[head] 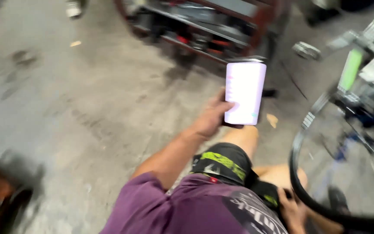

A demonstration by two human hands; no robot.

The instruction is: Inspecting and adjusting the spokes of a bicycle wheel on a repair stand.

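My left hand (pixel 213 117) is stretched out in front of me above my knee, and its grip is closed around a phone (pixel 245 93) with a bright screen, thumb on the edge. My right hand (pixel 291 210) rests low by my lap just beside the bicycle tyre (pixel 299 182); whether its fingers are closed I cannot tell.

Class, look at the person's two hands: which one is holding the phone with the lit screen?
The left hand, raised out over the concrete floor, grips the phone. The right hand rests low by the bicycle tyre.
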